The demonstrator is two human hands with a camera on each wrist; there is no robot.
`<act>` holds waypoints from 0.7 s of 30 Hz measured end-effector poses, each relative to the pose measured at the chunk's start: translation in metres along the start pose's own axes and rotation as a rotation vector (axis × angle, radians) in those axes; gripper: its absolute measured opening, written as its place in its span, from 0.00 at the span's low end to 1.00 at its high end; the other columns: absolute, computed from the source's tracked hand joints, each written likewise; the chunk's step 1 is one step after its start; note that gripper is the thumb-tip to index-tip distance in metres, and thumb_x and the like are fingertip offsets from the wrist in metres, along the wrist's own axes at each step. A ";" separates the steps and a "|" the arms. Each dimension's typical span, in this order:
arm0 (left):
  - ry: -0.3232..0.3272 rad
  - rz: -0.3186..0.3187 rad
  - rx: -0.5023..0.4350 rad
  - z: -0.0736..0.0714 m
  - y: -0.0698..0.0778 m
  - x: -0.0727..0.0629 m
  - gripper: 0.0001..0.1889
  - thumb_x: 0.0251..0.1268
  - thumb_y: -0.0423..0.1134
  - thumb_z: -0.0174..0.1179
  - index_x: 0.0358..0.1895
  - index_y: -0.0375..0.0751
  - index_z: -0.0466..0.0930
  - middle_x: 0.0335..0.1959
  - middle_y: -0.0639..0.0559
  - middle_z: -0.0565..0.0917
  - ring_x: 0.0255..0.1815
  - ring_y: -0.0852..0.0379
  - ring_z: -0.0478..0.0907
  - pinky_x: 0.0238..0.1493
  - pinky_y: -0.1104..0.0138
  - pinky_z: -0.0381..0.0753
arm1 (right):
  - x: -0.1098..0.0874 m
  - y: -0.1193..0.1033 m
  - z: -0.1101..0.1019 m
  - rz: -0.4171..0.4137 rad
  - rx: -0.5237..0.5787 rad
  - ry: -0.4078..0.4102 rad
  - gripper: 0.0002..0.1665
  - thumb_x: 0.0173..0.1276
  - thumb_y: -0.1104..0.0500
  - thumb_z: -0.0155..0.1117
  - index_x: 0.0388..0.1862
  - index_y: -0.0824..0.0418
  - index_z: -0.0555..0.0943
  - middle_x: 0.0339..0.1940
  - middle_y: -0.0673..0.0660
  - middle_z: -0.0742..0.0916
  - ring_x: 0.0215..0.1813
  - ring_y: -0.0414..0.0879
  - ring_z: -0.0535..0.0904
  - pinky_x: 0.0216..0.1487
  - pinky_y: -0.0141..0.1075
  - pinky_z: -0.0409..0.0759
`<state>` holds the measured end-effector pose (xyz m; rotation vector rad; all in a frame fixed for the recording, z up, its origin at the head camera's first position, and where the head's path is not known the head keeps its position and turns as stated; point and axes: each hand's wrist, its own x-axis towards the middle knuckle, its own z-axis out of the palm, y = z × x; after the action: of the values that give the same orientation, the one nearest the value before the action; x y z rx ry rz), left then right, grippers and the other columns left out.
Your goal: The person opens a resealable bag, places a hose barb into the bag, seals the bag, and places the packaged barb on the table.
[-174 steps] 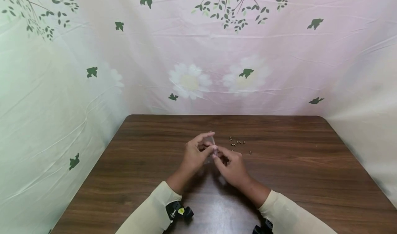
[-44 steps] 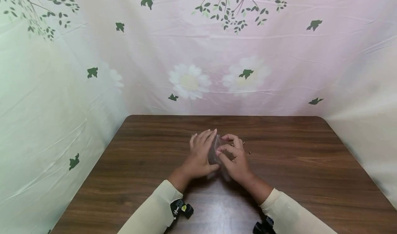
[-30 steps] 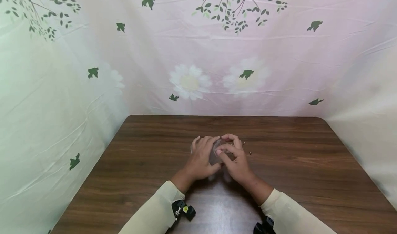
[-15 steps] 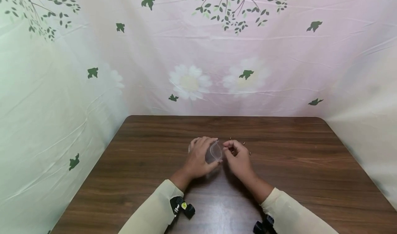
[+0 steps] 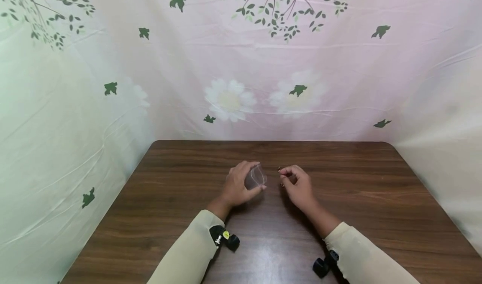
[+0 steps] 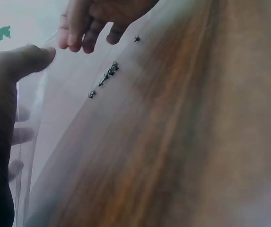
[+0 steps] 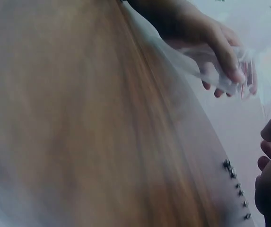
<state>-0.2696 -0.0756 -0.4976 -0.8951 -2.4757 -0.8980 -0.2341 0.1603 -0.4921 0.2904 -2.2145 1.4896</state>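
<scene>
My left hand (image 5: 236, 187) holds a clear zip bag (image 5: 257, 176) at its mouth, thumb on one side and fingers on the other. The mouth gapes toward the right. In the right wrist view the bag's zip strip (image 7: 245, 78) shows beside the left thumb. My right hand (image 5: 300, 188) hovers over several small metal pieces (image 6: 110, 70), which look like tiny screws or fittings. Its fingers hang loosely bent, and I see nothing between them. From the head view the hand covers most of these pieces; the right wrist view shows a row of them along the tabletop.
The brown wood-grain table (image 5: 169, 200) extends around both hands. A pale printed cloth (image 5: 241, 66) hangs behind it and at both sides. Black cameras (image 5: 232, 242) are strapped over the cream sleeves (image 5: 188, 250).
Both hands worked at the bag earlier; its mouth has since come apart. My right hand has let go of the bag and moved right to the metal pieces, while the left has drawn slightly left.
</scene>
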 end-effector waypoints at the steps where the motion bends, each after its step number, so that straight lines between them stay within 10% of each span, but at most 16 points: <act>1: 0.006 -0.005 -0.014 0.000 -0.001 0.001 0.40 0.61 0.57 0.78 0.74 0.48 0.76 0.60 0.49 0.86 0.59 0.51 0.84 0.59 0.50 0.80 | 0.002 0.002 -0.001 -0.016 -0.014 -0.003 0.04 0.69 0.76 0.70 0.40 0.71 0.88 0.42 0.64 0.91 0.44 0.47 0.83 0.44 0.25 0.76; 12: 0.030 -0.048 -0.164 0.000 -0.003 0.004 0.41 0.59 0.53 0.81 0.75 0.48 0.76 0.59 0.50 0.86 0.57 0.52 0.84 0.58 0.55 0.82 | 0.014 0.024 -0.010 -0.011 -0.218 0.000 0.03 0.66 0.72 0.73 0.37 0.67 0.89 0.45 0.65 0.90 0.52 0.62 0.80 0.56 0.45 0.70; 21: 0.046 -0.042 -0.291 0.003 -0.003 0.003 0.41 0.61 0.46 0.81 0.75 0.39 0.74 0.60 0.46 0.86 0.59 0.50 0.85 0.56 0.59 0.88 | 0.021 0.032 -0.016 0.027 -0.349 -0.146 0.06 0.69 0.68 0.75 0.43 0.65 0.91 0.57 0.66 0.85 0.70 0.71 0.69 0.65 0.71 0.56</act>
<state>-0.2739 -0.0743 -0.4993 -0.9028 -2.3697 -1.3032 -0.2616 0.1892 -0.5037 0.2620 -2.5519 1.0964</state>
